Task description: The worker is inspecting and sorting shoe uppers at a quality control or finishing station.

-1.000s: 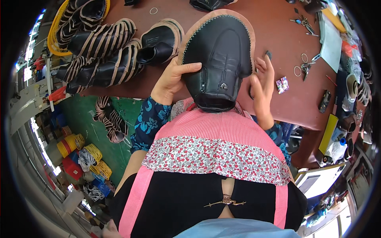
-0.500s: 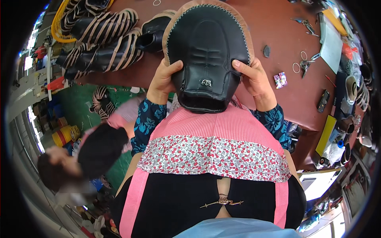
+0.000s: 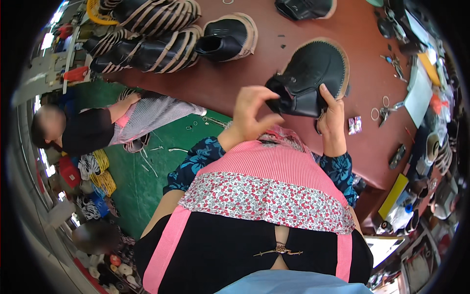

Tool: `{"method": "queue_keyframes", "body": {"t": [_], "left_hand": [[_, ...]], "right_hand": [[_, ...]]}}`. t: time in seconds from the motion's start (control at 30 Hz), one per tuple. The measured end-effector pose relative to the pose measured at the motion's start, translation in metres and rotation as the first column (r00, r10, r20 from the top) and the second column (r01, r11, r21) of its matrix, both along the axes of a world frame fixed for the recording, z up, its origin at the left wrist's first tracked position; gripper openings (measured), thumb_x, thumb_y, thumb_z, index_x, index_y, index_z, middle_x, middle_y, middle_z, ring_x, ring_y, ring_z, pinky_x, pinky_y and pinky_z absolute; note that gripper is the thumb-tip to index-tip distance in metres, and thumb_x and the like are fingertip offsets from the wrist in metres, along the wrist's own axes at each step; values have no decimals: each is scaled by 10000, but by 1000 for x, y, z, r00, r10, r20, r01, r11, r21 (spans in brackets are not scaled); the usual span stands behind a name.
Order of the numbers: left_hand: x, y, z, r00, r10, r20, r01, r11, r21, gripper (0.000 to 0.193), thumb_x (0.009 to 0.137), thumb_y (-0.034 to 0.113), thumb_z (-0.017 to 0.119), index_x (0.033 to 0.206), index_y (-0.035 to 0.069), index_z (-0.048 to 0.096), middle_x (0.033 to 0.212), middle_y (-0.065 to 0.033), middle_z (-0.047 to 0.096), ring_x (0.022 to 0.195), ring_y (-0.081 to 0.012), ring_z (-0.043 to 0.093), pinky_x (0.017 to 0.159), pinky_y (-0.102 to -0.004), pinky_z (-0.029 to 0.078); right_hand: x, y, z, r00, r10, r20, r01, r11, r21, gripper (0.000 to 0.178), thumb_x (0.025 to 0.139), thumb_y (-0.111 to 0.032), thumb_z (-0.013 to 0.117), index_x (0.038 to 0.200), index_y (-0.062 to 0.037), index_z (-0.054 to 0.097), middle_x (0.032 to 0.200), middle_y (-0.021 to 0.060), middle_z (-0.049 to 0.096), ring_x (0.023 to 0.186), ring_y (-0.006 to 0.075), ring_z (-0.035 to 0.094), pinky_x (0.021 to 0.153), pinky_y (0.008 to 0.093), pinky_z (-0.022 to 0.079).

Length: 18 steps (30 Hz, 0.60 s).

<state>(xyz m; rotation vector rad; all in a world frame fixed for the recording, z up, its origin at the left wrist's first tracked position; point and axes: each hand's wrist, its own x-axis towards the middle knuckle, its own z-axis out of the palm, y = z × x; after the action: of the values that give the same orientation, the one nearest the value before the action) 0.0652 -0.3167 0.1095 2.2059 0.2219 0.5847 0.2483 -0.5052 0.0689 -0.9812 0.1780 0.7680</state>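
A black leather shoe upper with a tan, zigzag-stitched edge is tilted above the brown tabletop, its opening toward my left. My right hand grips its near side, thumb on top and the other fingers mostly hidden below. By the opening, my left hand has thumb and fingers apart in a loose curve and holds nothing; whether its fingertips touch the upper I cannot tell. To the left lies another black upper with the same tan edge.
Nested rows of black uppers fill the table's left side. One more upper lies at the far edge. Rubber bands, a small packet, keys and a black device lie at right. A person is on the left.
My left hand has let go of the upper. The upper has turned and tilted toward the right, held by my right hand. The view has shifted, and another upper shows at the far edge.
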Motion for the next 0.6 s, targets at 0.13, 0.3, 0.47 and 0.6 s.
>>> {"method": "queue_keyframes", "body": {"t": [0.13, 0.3, 0.47, 0.6], "left_hand": [[2, 26, -1, 991, -128, -34, 132, 934, 332, 345, 822, 322, 896, 1030, 96, 739, 1051, -57, 722, 1028, -287, 679, 1007, -448, 500], [27, 119, 74, 945, 21, -325, 177, 806, 565, 196, 864, 181, 830, 973, 117, 679, 984, -59, 633, 966, -276, 636, 820, -432, 469], [64, 242, -20, 831, 222, -510, 106, 837, 537, 446, 797, 145, 918, 1137, 110, 633, 1165, -104, 621, 1060, -369, 684, 875, -482, 535], [108, 284, -20, 815, 169, -554, 146, 866, 478, 560, 769, 132, 942, 1207, 116, 594, 1190, -109, 619, 1038, -338, 722, 863, -480, 546]], "right_hand": [[-11, 56, 8, 991, 137, 4, -137, 990, -37, 415, 1117, -216, 660, 1455, 21, 615, 1337, 127, 740, 1103, 210, 765, 938, 328, 635], [12, 113, 1, 953, 245, 178, -261, 963, 67, 503, 1169, -383, 536, 1472, 9, 626, 1321, 106, 747, 1194, 202, 705, 1033, 351, 526], [48, 148, -87, 948, 301, 100, -272, 933, -235, 334, 1122, -170, 633, 1400, 4, 692, 1205, 73, 780, 997, 117, 707, 839, 257, 547], [130, 167, -153, 971, 160, 177, -73, 904, -421, 403, 1072, -206, 725, 1427, -21, 682, 1226, 77, 778, 981, 126, 708, 789, 283, 556]]}}
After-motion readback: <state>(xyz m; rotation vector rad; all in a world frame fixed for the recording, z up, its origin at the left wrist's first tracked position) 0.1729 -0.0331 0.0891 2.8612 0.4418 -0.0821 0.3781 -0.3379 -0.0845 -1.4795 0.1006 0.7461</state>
